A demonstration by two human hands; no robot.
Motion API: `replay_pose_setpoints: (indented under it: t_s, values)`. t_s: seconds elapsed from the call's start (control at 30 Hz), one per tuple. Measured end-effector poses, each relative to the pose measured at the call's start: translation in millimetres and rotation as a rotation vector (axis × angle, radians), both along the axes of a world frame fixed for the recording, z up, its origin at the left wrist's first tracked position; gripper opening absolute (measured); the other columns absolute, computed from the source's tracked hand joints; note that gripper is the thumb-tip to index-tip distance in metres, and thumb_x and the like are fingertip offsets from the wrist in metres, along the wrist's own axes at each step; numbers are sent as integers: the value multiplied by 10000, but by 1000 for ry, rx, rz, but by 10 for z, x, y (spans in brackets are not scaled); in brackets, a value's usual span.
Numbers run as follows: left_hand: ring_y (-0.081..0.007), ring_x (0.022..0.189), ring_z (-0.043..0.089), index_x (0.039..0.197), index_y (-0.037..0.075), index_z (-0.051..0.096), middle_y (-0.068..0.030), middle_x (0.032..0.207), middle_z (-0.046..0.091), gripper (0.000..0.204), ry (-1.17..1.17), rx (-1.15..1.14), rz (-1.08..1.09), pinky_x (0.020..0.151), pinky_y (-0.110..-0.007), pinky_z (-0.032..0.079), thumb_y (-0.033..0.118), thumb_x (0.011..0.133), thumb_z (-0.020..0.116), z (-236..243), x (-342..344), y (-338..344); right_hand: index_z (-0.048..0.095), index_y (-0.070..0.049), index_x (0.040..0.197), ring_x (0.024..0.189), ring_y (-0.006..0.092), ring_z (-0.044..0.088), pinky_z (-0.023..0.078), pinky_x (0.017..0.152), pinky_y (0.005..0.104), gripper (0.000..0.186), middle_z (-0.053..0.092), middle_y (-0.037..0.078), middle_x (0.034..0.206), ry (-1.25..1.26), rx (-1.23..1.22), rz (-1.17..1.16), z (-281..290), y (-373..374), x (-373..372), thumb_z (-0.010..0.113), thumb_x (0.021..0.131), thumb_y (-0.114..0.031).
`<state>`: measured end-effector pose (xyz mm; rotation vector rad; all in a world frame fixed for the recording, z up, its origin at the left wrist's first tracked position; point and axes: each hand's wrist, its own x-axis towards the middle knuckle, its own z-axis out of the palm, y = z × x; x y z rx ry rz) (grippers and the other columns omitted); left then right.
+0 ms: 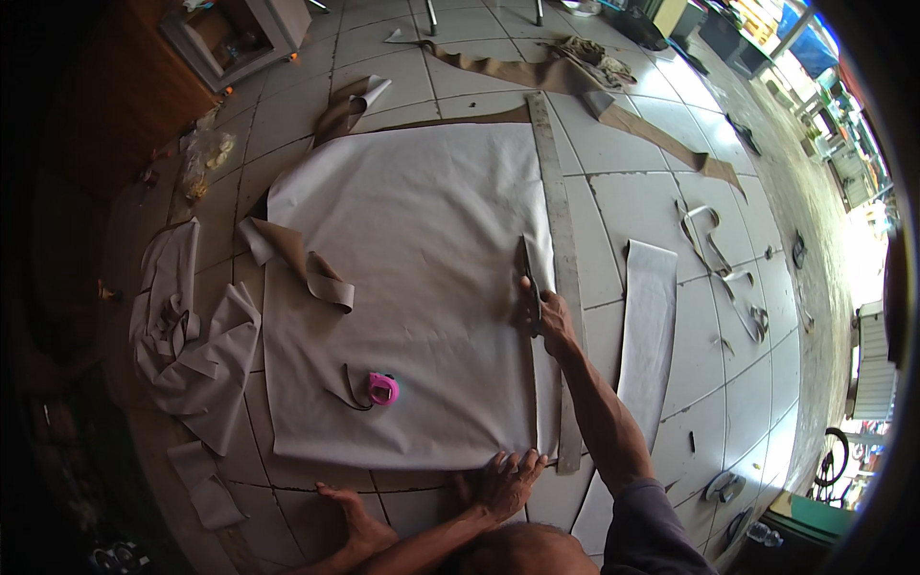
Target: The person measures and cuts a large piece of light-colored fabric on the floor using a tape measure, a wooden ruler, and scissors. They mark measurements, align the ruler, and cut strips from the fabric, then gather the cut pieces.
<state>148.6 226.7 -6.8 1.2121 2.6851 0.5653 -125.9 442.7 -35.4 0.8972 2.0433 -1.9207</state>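
Observation:
A large pale grey sheet, brown on its reverse, lies spread on the floor before me. My right hand is closed around the handles of a pair of scissors, whose blades point away from me into the sheet near its right side. Behind them a straight slit runs toward me, parting a narrow strip from the sheet. My left hand rests on the sheet's near edge beside the slit's end, fingers spread. Along the right side lies a long flat metal straightedge. A pink tape measure sits on the sheet.
Crumpled material is heaped at the left. A curled offcut lies over the sheet's left edge. To the right are a long cut strip and thin ribbon scraps. A brown offcut stretches across the far tiles. A cabinet stands far left.

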Motion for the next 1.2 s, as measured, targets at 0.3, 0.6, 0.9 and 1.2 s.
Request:
replay_pose_setpoints:
  t_s: [0.3, 0.6, 0.9, 1.2]
  values:
    - [-252, 1183, 473, 1456, 162, 572, -47, 1431, 477, 602, -45, 2, -11, 1050, -523, 399, 211, 863, 655, -9, 3, -12, 576, -62, 875, 550, 116, 560, 452, 467, 297, 542, 559, 16, 719, 106, -110, -13, -190, 105, -189, 704, 928, -586]
    - [-248, 1180, 474, 1449, 173, 587, -36, 1422, 490, 571, -44, -5, -7, 1064, -521, 385, 201, 880, 632, -15, 26, -8, 596, -59, 868, 513, 112, 534, 438, 457, 291, 621, 523, -4, 669, 66, -129, -38, 141, 19, -409, 745, 865, -662]
    - [-254, 1179, 464, 1460, 179, 576, -40, 1436, 471, 580, -100, 3, -14, 1068, -526, 380, 213, 884, 636, -20, 22, -15, 591, -56, 880, 534, 118, 559, 457, 460, 288, 561, 558, 14, 697, 244, -234, 42, 22, 117, -591, 742, 896, -597]
    - [-254, 1179, 450, 1472, 198, 559, -23, 1436, 464, 608, -48, -42, -20, 1063, -505, 375, 243, 872, 644, -39, 35, -6, 575, -50, 909, 540, 130, 580, 467, 463, 295, 478, 570, 24, 724, 241, -215, 7, -63, 171, -733, 716, 936, -506]
